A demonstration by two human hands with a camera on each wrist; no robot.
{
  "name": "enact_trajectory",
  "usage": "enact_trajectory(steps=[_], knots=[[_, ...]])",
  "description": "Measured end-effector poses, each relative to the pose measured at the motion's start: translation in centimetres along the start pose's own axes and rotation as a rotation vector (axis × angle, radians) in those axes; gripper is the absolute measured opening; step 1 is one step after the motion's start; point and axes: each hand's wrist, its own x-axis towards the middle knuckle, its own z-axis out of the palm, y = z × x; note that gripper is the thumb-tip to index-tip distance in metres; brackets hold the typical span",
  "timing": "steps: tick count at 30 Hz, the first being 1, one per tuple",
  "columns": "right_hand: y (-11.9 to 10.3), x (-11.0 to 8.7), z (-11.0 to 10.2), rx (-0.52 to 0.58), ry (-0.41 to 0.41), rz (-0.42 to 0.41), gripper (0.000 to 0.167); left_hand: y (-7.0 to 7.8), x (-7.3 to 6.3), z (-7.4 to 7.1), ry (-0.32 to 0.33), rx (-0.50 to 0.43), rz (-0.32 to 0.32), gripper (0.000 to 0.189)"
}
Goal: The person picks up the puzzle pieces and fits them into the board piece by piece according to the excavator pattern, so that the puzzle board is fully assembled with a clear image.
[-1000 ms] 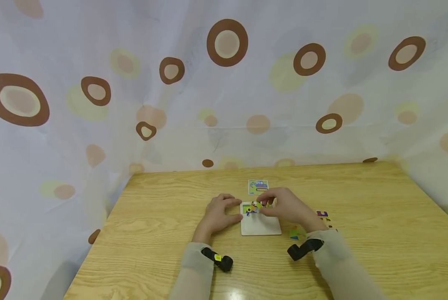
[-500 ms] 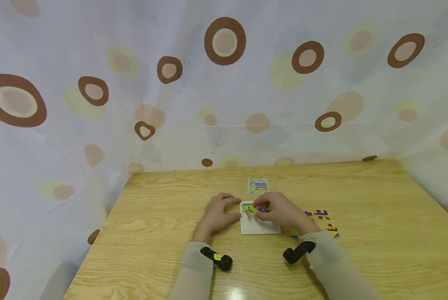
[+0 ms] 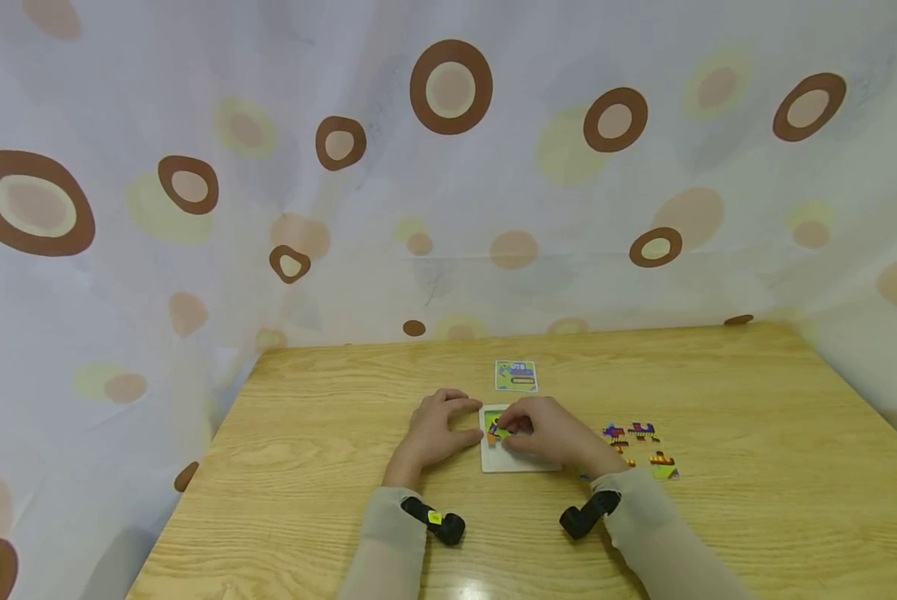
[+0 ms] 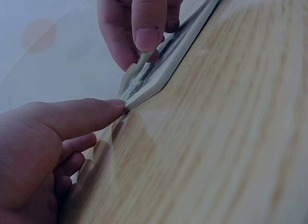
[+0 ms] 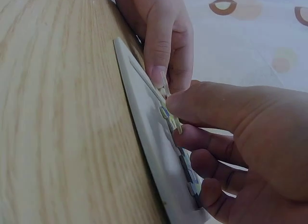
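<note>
A white puzzle tray lies on the wooden table, with colourful pieces fitted along its upper part. My right hand is over the tray and pinches a puzzle piece between thumb and fingers. The right wrist view shows that puzzle piece tilted above the tray's recess. My left hand rests at the tray's left side, thumb and fingertip touching its edge. From the left wrist, its straight thumb meets the tray corner. My right fingers partly cover the pieces in the tray.
A picture card of a digger lies just behind the tray. To the right are several loose puzzle pieces, one of them a green and orange piece nearer the front. A patterned curtain hangs behind the table.
My right hand has moved left and slightly nearer with the puzzle piece, which has turned and come lower toward the tray's left part. My left hand stays in place.
</note>
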Motion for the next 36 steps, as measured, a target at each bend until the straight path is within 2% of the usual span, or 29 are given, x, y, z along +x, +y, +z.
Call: enact_trajectory(steps=[17, 26, 36], knots=[[-0.01, 0.16, 0.46, -0.06, 0.016, -0.027, 0.015, 0.1, -0.09, -0.03, 0.004, -0.001, 0.005, 0.043], [-0.23, 0.07, 0.45, -0.043, 0.019, -0.011, 0.015, 0.24, -0.09, 0.02, -0.003, 0.0, 0.004, 0.043], [-0.09, 0.38, 0.76, -0.095, 0.037, -0.053, 0.015, 0.29, -0.09, -0.04, 0.006, -0.006, 0.0, 0.043]])
